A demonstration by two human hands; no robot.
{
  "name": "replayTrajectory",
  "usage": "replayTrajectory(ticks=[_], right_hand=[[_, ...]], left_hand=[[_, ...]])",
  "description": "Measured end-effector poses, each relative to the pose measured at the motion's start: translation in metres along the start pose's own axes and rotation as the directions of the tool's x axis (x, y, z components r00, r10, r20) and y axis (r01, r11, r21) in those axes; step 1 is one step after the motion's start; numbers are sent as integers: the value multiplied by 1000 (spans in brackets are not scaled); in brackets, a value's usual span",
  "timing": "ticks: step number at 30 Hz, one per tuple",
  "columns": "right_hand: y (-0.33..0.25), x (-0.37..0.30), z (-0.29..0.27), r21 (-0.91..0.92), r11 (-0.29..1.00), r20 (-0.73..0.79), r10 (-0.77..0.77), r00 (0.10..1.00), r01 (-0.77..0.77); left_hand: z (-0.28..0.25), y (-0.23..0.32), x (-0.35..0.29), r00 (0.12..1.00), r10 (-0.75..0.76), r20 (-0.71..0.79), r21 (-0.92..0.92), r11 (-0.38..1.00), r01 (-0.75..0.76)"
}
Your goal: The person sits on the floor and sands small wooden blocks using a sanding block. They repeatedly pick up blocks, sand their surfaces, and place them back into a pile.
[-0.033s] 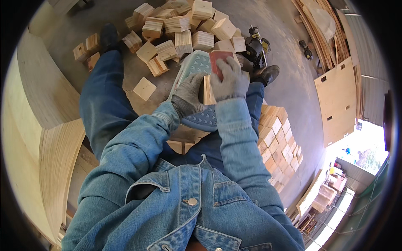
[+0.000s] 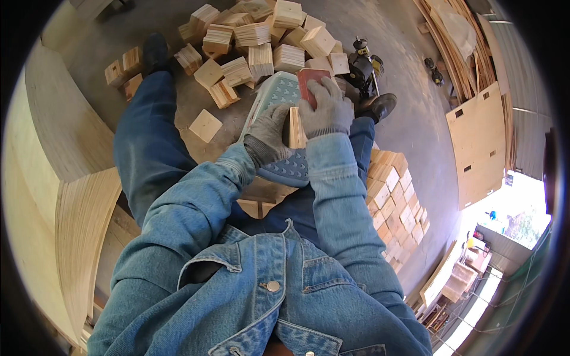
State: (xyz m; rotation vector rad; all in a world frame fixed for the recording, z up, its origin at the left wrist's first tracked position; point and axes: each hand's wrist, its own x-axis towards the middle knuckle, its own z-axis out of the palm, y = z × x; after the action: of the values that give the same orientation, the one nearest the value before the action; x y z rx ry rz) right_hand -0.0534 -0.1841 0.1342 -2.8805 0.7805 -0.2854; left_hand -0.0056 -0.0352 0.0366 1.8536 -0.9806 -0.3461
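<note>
My gloved left hand (image 2: 268, 132) is closed around one side of a small plywood block (image 2: 296, 127), whose layered edge faces up toward me. Just right of it, my gloved right hand (image 2: 325, 110) grips a flat reddish-brown block (image 2: 310, 81) with its fingers over the top. Part of the plywood block is hidden behind both hands. Under them is a blue-green plastic stool (image 2: 276, 89) with a raised pattern on top, between my legs.
Loose plywood blocks (image 2: 252, 34) lie heaped beyond the stool, and a single square block (image 2: 205, 126) lies on the floor to its left. At my right is a neat stack of blocks (image 2: 389, 204). A black and yellow tool (image 2: 360, 66) stands near my right shoe. Large curved plywood (image 2: 83, 231) fills the left.
The reddish-brown block has turned very slightly in my right hand. My left hand and the plywood block look the same.
</note>
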Motion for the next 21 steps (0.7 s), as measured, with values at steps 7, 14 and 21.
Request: replayTrajectory(ticks=[7,14,21], right_hand=[[9,-21,-2,6,999,13,-36,999,36],[11,-126,-30,60,995,-9,-77,997,78],[14,-123,-31,57,991,-86,-116,989,121]], left_hand=[[0,2,0,1000,6,-4,17,1000,-6],[-3,0,0,998,59,-17,-16,998,-59],[2,-7,1,995,90,-46,24,996,-89]])
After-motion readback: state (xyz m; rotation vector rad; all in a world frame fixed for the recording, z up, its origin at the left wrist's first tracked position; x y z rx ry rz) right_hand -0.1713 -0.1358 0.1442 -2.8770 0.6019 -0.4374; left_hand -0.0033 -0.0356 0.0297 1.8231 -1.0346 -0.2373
